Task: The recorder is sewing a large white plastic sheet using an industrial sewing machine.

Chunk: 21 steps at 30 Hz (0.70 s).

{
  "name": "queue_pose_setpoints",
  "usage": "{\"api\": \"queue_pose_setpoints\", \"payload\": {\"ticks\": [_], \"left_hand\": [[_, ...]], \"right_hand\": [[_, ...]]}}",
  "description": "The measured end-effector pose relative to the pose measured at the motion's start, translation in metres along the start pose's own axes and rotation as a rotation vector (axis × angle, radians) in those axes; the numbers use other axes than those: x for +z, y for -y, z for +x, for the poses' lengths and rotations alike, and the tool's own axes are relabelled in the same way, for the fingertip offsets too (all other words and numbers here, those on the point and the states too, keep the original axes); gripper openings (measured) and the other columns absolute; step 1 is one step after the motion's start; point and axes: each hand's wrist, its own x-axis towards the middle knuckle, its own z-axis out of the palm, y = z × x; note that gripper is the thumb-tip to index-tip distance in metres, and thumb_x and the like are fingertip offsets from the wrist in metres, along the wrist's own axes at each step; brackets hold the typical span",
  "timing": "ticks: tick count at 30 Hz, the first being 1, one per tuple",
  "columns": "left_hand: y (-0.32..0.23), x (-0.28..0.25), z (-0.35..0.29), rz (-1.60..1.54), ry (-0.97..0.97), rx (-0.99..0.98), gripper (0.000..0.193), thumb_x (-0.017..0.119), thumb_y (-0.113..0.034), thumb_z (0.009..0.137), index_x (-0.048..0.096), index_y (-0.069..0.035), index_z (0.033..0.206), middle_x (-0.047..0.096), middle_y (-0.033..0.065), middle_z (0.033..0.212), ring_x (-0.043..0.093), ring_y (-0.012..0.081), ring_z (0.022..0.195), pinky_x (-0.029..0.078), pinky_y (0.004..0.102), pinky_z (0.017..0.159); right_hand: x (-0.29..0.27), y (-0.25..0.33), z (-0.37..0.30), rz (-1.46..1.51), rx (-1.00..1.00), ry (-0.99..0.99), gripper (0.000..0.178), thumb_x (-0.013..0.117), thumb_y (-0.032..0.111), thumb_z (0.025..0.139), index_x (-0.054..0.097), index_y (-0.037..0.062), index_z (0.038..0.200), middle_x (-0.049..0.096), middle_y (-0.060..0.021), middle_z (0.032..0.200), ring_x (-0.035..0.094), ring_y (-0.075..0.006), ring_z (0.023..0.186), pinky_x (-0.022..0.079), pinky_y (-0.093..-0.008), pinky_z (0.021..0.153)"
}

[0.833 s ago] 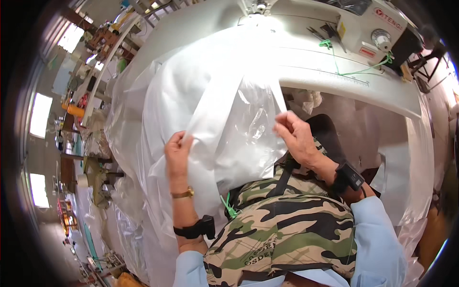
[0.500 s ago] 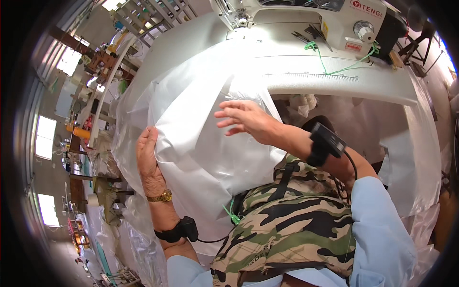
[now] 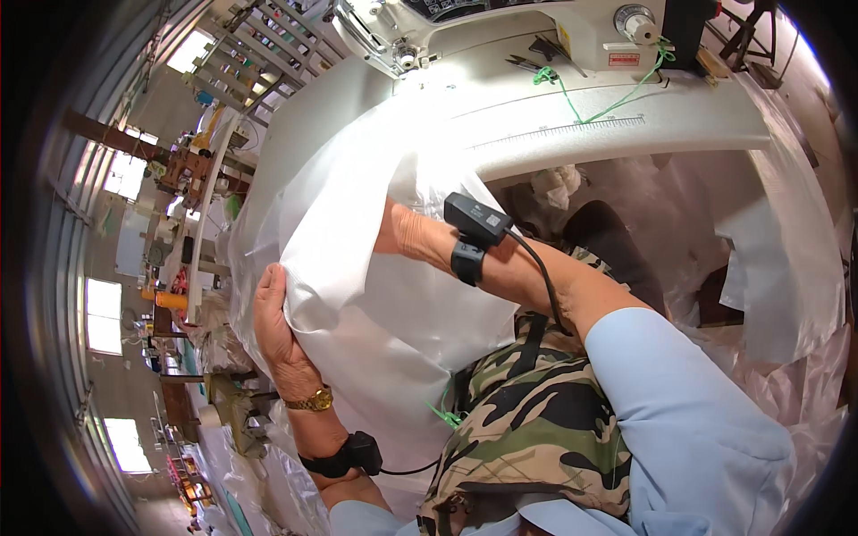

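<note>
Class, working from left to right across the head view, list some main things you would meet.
Bright window → orange cylinder → left hand → raised white fold → black box on the right wrist → blue right sleeve.

Bright glare on white sheet (image 3: 340, 210), dark fisheye rim

The left hand (image 3: 279, 323) holds the left side of a white sheet (image 3: 335, 219) draped over a pale worktable's (image 3: 313, 121) near edge; the right hand (image 3: 390, 230) is mostly hidden behind a fold. A sewing machine (image 3: 572, 34) stands toward the far edge.
</note>
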Motion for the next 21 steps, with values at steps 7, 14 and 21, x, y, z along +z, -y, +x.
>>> {"api": "queue_pose_setpoints", "payload": {"ticks": [7,14,21], "left_hand": [[0.005,-0.06,0.017,0.359,-0.005,0.198,0.021,0.055,-0.017,0.1,0.064,0.0,0.091,0.066,0.0015,0.085,0.059,0.0061,0.074,0.047,0.0194,0.064],[0.008,-0.063,0.025,0.312,-0.078,0.144,0.021,0.057,-0.018,0.099,0.065,0.0,0.092,0.067,0.002,0.085,0.059,0.0065,0.071,0.048,0.0195,0.064],[0.007,-0.056,0.021,0.23,-0.03,0.109,0.019,0.061,-0.018,0.097,0.064,0.0,0.092,0.067,0.003,0.085,0.06,0.0067,0.072,0.049,0.0198,0.066]], "right_hand": [[0.042,0.006,-0.056,0.049,0.68,0.398,0.039,0.044,0.034,0.101,0.056,0.007,0.126,0.064,-0.0075,0.118,0.061,-0.0229,0.105,0.054,-0.039,0.08],[0.039,-0.01,-0.062,-0.367,0.424,0.19,0.042,0.037,0.032,0.102,0.052,0.006,0.132,0.059,-0.0056,0.129,0.057,-0.0223,0.115,0.05,-0.0404,0.091],[0.051,-0.012,-0.032,0.036,0.351,0.009,0.051,0.05,0.047,0.096,0.053,0.0098,0.13,0.059,-0.0047,0.129,0.061,-0.0179,0.107,0.051,-0.0328,0.085]]}}
